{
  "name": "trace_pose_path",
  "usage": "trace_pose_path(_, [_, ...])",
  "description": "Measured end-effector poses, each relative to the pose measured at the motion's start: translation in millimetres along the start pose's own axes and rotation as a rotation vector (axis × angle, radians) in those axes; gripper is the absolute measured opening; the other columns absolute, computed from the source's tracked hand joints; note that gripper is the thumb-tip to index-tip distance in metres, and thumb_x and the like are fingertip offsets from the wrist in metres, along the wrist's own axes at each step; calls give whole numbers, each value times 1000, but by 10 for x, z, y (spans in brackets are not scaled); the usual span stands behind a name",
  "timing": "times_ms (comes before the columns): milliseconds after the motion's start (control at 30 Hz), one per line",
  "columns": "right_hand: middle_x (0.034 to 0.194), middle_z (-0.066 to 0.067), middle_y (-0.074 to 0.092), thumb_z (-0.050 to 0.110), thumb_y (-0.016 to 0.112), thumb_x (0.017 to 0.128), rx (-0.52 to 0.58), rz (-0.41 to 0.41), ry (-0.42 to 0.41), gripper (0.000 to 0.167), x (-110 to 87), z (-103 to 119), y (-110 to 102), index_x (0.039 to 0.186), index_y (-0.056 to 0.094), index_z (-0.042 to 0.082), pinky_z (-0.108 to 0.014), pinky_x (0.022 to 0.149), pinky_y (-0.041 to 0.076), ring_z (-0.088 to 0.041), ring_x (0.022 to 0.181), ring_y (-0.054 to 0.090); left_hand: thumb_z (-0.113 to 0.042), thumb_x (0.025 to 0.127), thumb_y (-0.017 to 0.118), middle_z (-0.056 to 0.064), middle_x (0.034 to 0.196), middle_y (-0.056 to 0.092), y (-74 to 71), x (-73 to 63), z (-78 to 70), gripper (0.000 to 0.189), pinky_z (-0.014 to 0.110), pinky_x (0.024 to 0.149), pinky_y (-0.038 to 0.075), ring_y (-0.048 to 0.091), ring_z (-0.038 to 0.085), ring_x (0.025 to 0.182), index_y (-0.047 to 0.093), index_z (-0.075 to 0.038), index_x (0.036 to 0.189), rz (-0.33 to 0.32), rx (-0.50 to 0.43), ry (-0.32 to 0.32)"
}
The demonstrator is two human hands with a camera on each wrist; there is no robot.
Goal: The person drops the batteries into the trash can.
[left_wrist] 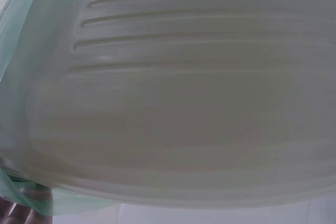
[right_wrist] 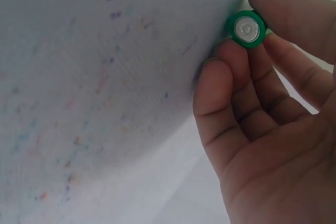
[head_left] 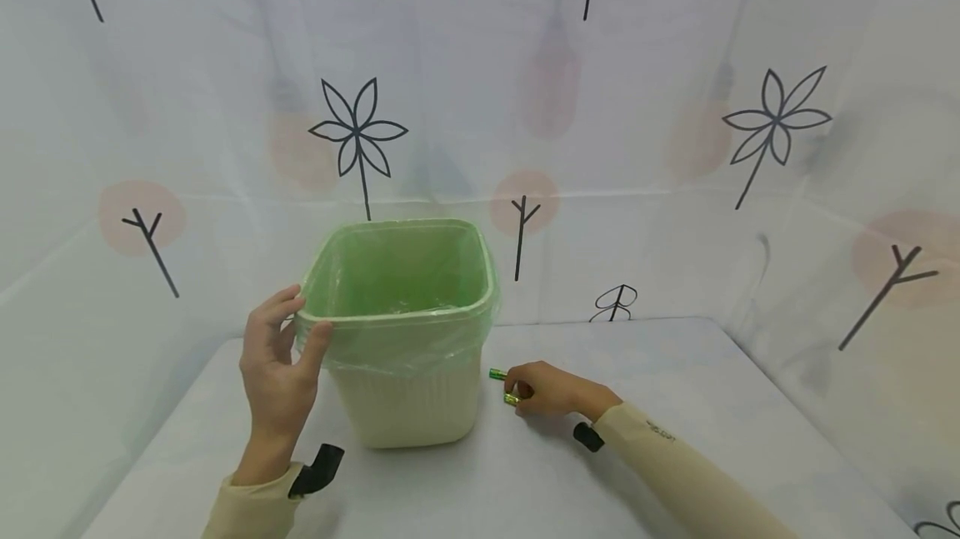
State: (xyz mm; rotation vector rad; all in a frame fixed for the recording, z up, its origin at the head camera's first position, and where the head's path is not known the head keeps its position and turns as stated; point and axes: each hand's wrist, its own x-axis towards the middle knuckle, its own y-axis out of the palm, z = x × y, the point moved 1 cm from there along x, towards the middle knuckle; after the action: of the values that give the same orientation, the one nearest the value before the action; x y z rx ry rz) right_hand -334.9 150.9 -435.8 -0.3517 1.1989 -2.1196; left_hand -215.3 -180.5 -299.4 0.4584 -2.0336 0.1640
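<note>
A cream trash bin point(head_left: 405, 406) with a green plastic liner point(head_left: 397, 347) folded over its rim stands upright on the table. My left hand point(head_left: 281, 372) holds the bin at its left rim, thumb on the front and fingers at the side. The left wrist view is filled by the bin's ribbed wall point(left_wrist: 199, 103), with a few fingertips point(left_wrist: 34, 211) at the lower left behind the liner. Right of the bin, my right hand point(head_left: 551, 389) pinches a green battery point(right_wrist: 245, 29) between thumb and fingers, low at the tabletop. Two green battery ends, a farther one point(head_left: 497, 374) and a nearer one point(head_left: 512, 399), show by the fingers.
A white cloth covers the table point(head_left: 637, 372). White curtains point(head_left: 480, 131) printed with plants and pink spots enclose the back and both sides. Black wrist cameras sit on the left cuff point(head_left: 318, 470) and the right cuff point(head_left: 588, 436).
</note>
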Motion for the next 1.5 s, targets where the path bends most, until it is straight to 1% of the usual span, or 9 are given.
trace_pose_path(200, [79,7,56,11,70,85,-19,-58,-37,21,-75,22,-120,104,63,17,-24,62,48,-9,72,52,17,78,64,33,122,49,0,-4,-5,34,29,100,49,55,29,115,50,24,109,-2,8,3])
trace_pose_path(400, [84,6,56,13,67,89,-13,-100,-42,23,-190,114,-350,111,61,15,-27,64,50,-13,75,52,18,78,63,33,122,48,6,-4,-11,34,29,100,49,54,31,115,49,24,108,0,2,5])
trace_pose_path(567, [85,5,56,16,67,90,-41,-137,-110,24,-305,238,-572,112,60,13,-25,64,51,-11,73,53,18,78,63,33,122,48,8,-20,-12,34,29,100,49,54,29,115,49,24,108,1,1,-1])
trace_pose_path(767, [85,4,54,12,67,89,-96,-204,-173,25,-423,458,-888,112,60,10,-25,62,50,-10,70,51,18,78,62,34,123,47,4,-29,-17,34,29,100,49,54,29,116,49,24,109,7,0,-2])
trace_pose_path(933, [85,5,55,11,67,89,-165,-245,-200,25,-425,658,-1149,113,60,9,-25,63,51,-10,71,51,17,78,63,34,122,48,-14,-6,-27,34,28,100,49,54,29,115,49,24,108,1,13,12])
trace_pose_path(1133, [84,3,55,9,68,88,-180,-306,-230,27,-438,917,-1472,114,60,8,-27,62,51,-12,70,52,17,78,63,36,122,47,-21,12,-27,34,28,100,49,54,29,115,50,24,109,1,16,11])
trace_pose_path(1233, [84,2,55,8,68,88,-190,-335,-269,28,-439,1056,-1619,114,60,8,-28,61,50,-13,69,51,17,78,63,35,122,48,-16,10,-19,34,28,100,49,54,29,115,49,24,108,0,11,10])
trace_pose_path(1400, [84,1,55,6,69,87,-240,-372,-355,27,-372,1311,-1773,112,61,7,-28,63,50,-12,70,50,18,78,63,29,123,50,-2,5,-5,34,29,100,49,54,30,115,49,24,108,-2,-2,1])
trace_pose_path(1500, [83,0,54,6,68,87,-258,-364,-386,26,-287,1472,-1814,111,61,6,-28,63,49,-13,69,50,18,78,63,27,123,51,0,3,-7,34,29,100,49,53,31,115,50,24,108,-3,4,-3])
